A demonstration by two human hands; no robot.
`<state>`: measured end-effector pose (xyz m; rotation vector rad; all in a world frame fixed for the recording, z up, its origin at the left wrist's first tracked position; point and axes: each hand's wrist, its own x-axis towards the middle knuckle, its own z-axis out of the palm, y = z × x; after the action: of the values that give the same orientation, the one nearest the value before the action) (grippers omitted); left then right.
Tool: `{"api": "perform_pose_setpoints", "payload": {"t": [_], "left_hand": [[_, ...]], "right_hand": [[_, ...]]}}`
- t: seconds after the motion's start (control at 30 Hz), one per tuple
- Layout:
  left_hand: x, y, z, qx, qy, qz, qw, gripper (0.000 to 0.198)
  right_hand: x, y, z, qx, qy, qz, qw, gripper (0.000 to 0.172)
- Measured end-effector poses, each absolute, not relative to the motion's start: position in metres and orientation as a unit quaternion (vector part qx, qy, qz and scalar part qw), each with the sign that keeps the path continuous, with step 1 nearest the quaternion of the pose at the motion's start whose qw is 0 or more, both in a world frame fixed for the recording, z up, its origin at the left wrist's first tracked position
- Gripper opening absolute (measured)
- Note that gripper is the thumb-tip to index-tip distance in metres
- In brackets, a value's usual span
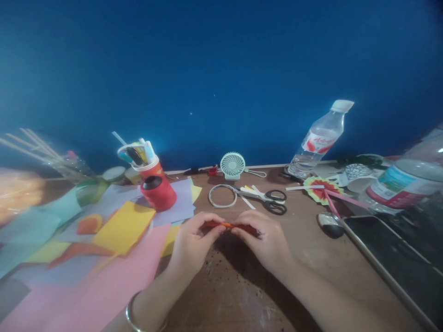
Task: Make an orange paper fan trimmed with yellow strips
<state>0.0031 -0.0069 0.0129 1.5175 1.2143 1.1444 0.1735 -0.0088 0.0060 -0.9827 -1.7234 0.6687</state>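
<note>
One bracelet [128, 312] at seven o'clock; brown counter [301, 244], blue wall [221, 69] at twelve; left hand [194, 237], right hand [268, 237]: fingers [215, 233] pinching one orange strip [227, 225].

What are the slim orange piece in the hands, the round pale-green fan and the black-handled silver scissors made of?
Slim orange piece: maybe paper, but it's mostly covered, so material and finish are unclear.
Round pale-green fan: probably smooth plastic; its slatted front looks moulded.
Black-handled silver scissors: the blades look like smooth, silvery metal; the smooth black handle loops suggest plastic.
</note>
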Motion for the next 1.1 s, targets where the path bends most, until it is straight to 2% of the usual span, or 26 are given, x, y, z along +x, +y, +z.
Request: {"api": "perform_pose_setpoints", "payload": {"t": [0.2, 0.4, 0.5, 0.67, 0.87, 1.1], "left_hand": [[0.004, -0.002, 0.015, 0.656, 0.512, 0.406, 0.379, 0.005], [-0.001, -0.004, 0.014, 0.793, 0.505, 0.251, 0.232, 0.008], [-0.002, -0.007, 0.012, 0.819, 0.503, 0.212, 0.178, 0.011], [0.001, -0.011, 0.013, 0.827, 0.494, 0.214, 0.16, 0.018], [0.003, -0.012, 0.014, 0.855, 0.478, 0.156, 0.126, 0.023], [0.002, -0.014, 0.013, 0.86, 0.469, 0.164, 0.119, 0.021]], "right_hand": [[0.178, -0.004, 0.007, -0.416, -0.734, 0.263, 0.468, 0.003], [0.18, 0.001, -0.002, -0.421, -0.819, 0.227, 0.317, 0.007], [0.18, 0.002, -0.007, -0.424, -0.831, 0.208, 0.295, 0.009], [0.179, 0.003, -0.01, -0.445, -0.822, 0.19, 0.3, 0.01], [0.178, 0.0, -0.008, -0.435, -0.834, 0.17, 0.295, 0.013], [0.176, -0.008, 0.001, -0.427, -0.868, 0.109, 0.23, 0.018]]}}
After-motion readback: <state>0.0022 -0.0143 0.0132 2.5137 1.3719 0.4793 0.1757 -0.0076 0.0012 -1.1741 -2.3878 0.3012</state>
